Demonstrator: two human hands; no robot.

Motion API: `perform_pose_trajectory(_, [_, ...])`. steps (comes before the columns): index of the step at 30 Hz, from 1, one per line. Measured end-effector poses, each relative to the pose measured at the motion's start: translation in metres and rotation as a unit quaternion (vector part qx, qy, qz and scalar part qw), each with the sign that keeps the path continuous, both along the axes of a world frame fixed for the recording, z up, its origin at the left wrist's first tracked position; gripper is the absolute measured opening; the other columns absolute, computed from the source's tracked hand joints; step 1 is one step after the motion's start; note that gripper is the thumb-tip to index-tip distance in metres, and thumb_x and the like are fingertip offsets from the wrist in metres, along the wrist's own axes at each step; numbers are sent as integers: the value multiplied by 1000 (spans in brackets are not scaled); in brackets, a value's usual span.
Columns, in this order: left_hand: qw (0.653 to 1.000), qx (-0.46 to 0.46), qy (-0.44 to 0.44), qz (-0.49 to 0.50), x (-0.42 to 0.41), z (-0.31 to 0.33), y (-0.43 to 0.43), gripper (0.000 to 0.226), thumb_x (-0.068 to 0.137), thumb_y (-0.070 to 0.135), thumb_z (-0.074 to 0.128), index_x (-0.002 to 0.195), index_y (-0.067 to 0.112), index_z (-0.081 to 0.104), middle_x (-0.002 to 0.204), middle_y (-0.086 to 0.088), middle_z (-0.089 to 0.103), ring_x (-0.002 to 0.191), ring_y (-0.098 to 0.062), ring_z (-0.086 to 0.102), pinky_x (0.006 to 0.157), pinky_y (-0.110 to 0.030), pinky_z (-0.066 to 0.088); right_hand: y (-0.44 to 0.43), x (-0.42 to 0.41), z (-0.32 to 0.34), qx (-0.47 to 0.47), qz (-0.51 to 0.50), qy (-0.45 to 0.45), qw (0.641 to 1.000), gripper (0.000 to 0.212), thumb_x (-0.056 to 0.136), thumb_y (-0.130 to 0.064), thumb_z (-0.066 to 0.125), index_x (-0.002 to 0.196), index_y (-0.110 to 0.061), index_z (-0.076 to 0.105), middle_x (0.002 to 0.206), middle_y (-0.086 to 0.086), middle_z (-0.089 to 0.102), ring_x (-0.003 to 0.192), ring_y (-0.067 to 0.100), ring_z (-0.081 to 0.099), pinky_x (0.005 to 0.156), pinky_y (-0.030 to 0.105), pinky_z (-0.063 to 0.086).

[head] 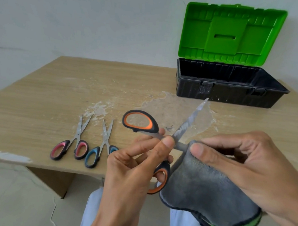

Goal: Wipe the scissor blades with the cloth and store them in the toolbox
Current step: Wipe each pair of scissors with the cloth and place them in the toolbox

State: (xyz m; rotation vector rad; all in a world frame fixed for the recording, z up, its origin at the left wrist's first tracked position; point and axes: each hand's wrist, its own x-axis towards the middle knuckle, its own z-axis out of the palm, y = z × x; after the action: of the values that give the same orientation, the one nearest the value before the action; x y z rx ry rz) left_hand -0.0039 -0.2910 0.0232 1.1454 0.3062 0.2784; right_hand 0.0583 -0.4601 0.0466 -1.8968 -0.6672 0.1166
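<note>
Orange-handled scissors (187, 124) are held spread open above the near edge of the worktop (59, 90), between the two hands. The left hand (133, 164) pinches them at the pivot with thumb and fingertips. One blade points up toward the toolbox (224, 94), and one handle loop hangs below the palm. The right hand (243, 162) pinches a grey cloth (209, 191) around the other blade; how far that blade reaches into the fold is hard to tell. The black toolbox stands at the far right with its green lid (231, 32) upright. Pink-handled scissors (77, 137) and blue-handled scissors (105, 141) lie side by side to the left.
</note>
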Motion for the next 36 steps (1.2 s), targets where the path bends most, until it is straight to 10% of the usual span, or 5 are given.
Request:
perform_pose_trajectory(16, [999,-36,29,23,-1,2,0,17,62,28,78,67,12,80,60,-7,66,41,-11,47,40,-16,40,0,-4,5,-35,-30,-16,999,14,75,-53,74,83,-46,83,76,-17,80,67,3,75,64,13,54])
perform_pose_trajectory(21, [998,-38,22,38,0,2,-2,15,63,25,78,67,11,80,59,-7,65,40,-10,46,38,-15,38,9,-7,4,-48,-24,-17,998,21,78,-57,70,88,-45,83,77,-10,80,70,15,75,69,35,58])
perform_pose_trajectory(26, [993,-94,53,44,-3,2,2,13,64,21,76,66,8,79,57,-6,63,36,-6,45,34,-13,37,4,-2,2,-59,11,9,998,22,83,-60,67,90,-47,82,69,-6,76,56,5,65,59,14,51])
perform_pose_trajectory(30, [986,-140,78,37,-2,2,5,11,59,23,77,62,12,77,57,-5,64,33,-5,46,32,-11,38,-9,0,6,-47,69,101,991,37,75,-60,76,109,-43,80,102,-9,82,92,11,79,85,24,62])
perform_pose_trajectory(36, [993,-97,43,52,-3,0,2,14,59,25,77,62,11,78,60,-10,67,35,-10,47,35,-15,41,-18,-1,1,-26,-44,18,999,27,74,-61,75,92,-43,84,89,-8,83,82,21,81,76,42,63])
